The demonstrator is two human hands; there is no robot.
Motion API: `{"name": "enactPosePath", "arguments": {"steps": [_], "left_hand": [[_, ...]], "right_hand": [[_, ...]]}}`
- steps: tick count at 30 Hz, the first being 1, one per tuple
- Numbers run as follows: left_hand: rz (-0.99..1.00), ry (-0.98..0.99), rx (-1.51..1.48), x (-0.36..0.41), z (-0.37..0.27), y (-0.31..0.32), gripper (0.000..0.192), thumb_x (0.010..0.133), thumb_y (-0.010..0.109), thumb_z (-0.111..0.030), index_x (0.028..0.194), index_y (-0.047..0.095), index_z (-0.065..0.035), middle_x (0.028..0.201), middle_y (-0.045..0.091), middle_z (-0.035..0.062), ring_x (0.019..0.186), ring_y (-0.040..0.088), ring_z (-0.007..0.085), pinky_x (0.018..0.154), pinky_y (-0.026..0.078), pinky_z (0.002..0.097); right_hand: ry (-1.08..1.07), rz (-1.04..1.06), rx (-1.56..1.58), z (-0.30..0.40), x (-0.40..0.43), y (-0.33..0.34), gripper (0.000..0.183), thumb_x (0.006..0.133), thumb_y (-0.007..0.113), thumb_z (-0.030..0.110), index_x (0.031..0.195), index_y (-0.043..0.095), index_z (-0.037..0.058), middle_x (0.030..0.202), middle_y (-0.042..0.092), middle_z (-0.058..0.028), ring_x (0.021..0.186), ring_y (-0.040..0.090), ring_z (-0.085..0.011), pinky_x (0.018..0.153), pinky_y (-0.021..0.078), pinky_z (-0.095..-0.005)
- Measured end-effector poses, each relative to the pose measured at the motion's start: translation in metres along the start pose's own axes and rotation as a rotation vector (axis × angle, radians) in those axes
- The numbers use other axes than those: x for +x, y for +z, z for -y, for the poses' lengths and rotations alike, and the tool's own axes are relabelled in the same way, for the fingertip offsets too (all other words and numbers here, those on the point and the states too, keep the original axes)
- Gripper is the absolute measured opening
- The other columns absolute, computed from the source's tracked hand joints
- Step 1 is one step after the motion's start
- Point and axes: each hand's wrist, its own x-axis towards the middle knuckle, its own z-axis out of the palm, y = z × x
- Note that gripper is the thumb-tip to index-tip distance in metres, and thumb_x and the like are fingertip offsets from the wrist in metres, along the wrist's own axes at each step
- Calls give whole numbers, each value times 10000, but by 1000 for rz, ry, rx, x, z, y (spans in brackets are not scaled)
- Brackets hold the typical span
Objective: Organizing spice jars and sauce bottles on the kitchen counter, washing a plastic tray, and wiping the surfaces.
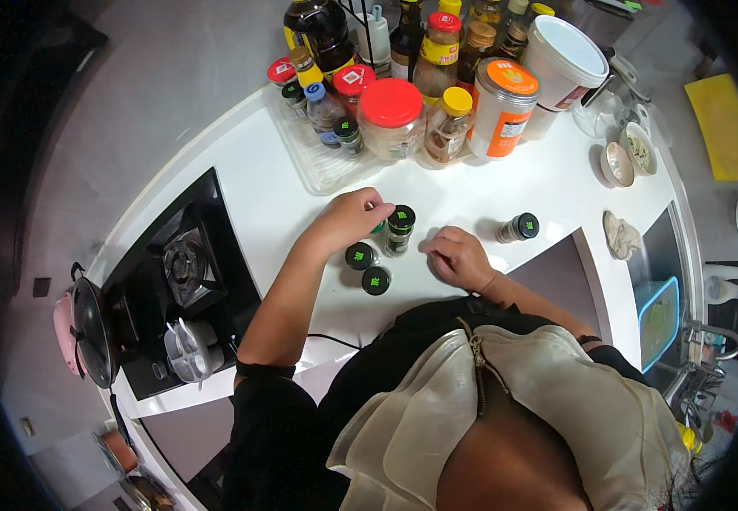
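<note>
My left hand [357, 218] is curled around a small spice jar with a green part [378, 227], mostly hidden by my fingers. Right beside my thumb stands a clear spice jar with a black cap [399, 230] and green marking. Two more black-capped jars stand nearer to me, one jar [360, 256] to the left and the other jar [376, 281] slightly closer. My right hand [461, 259] rests on the white counter with its fingers curled, and no object shows in it. Farther right, another black-capped jar [519, 227] appears tilted away from the hand.
Behind my hands, a clear plastic tray [318, 179] holds bottles and jars, including a red-lidded jar [392, 115]. A gas hob [183, 281] lies left. On the right are two small bowls [618, 165], a crumpled cloth [622, 235] and a sink with a blue-rimmed container [658, 322].
</note>
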Motion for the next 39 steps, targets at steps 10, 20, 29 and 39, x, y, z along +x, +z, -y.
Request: {"name": "enactPosePath", "arguments": {"steps": [10, 20, 29, 39], "left_hand": [[5, 137, 42, -11, 8, -4, 333, 769, 696, -313, 919, 589, -37, 852, 645, 96, 776, 601, 200, 723, 486, 341], [-567, 195, 206, 33, -10, -109, 213, 773, 639, -148, 965, 579, -78, 862, 638, 93, 813, 602, 212, 748, 472, 316], [-853, 77, 361, 118, 25, -124, 466, 729, 660, -113, 1138, 453, -29, 1005, 635, 239, 962, 610, 393, 830, 482, 437], [-878, 41, 503, 68, 7, -106, 395, 780, 662, -284, 1012, 560, 18, 858, 646, 164, 723, 651, 259, 675, 521, 352]], "right_hand": [[6, -6, -11, -3, -1, 3, 203, 686, 618, -13, 864, 623, 85, 753, 554, -88, 707, 562, -284, 628, 471, -378], [18, -11, -60, -5, -3, -1, 181, 697, 601, -16, 849, 627, 79, 763, 565, -94, 709, 567, -287, 633, 478, -376], [40, 2, -7, 0, -6, 1, 206, 698, 583, -10, 881, 634, 70, 811, 580, -87, 767, 589, -276, 701, 496, -372], [27, -20, -45, -10, -6, -2, 191, 691, 602, 5, 867, 633, 74, 820, 587, -100, 743, 584, -290, 659, 499, -380]]}}
